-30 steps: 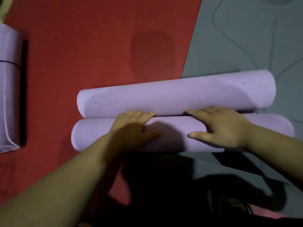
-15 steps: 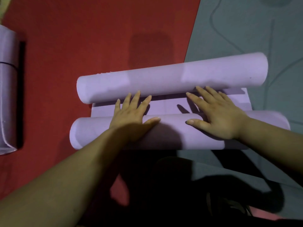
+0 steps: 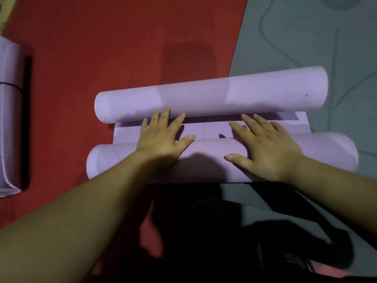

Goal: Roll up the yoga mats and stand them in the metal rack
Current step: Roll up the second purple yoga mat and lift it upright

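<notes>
Red floor (image 3: 122, 37) under yoga mat (image 3: 204, 99), left hand (image 3: 161, 144), right hand (image 3: 269, 154) flat atop near roll (image 3: 204, 152).

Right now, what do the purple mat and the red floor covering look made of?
Purple mat: likely foam, matte, with fine ribbed texture; the thick cut edge shows at the flat strip. Red floor covering: matte, faintly mottled, perhaps carpet or foam matting; too dim to tell.

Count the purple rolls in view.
3. One near roll under the left hand and right hand; one far roll beyond it, a flat strip between them; one banded roll at the left edge, partly cut off.
</notes>
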A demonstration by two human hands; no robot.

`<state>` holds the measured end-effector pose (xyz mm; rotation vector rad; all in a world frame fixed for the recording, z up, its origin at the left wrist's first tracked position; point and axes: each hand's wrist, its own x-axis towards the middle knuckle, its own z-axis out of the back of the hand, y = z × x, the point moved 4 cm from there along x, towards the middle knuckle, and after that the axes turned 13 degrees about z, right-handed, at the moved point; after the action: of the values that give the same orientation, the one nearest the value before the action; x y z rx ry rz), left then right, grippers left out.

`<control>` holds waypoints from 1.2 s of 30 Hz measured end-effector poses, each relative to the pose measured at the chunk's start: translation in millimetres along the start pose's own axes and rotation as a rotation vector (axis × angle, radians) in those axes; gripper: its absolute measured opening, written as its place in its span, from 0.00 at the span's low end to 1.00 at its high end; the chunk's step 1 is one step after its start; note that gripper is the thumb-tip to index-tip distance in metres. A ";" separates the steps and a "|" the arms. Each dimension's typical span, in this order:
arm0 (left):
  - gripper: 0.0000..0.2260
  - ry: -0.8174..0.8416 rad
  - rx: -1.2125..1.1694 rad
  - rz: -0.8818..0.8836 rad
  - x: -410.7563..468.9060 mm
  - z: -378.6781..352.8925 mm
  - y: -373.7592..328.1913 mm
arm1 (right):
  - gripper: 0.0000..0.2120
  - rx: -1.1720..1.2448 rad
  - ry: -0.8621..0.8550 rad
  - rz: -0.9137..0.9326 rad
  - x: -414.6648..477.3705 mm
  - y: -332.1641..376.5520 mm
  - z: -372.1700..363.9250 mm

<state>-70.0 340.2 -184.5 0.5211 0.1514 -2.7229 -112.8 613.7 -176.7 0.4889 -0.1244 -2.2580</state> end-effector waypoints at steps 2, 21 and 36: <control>0.36 -0.024 -0.006 0.017 -4.5 6.8 -3.4 | 0.46 0.009 -0.019 -0.002 6.2 -5.0 3.4; 0.38 0.027 0.087 0.020 2.7 2.4 -6.1 | 0.45 -0.060 -0.001 -0.048 13.9 -8.3 8.6; 0.39 0.016 0.053 -0.019 -14.6 4.1 -5.9 | 0.47 0.057 -0.049 -0.052 45.5 -31.7 23.5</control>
<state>-60.9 349.8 -175.0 0.5592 0.0887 -2.7479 -171.4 599.8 -176.8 0.4713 -0.2034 -2.3238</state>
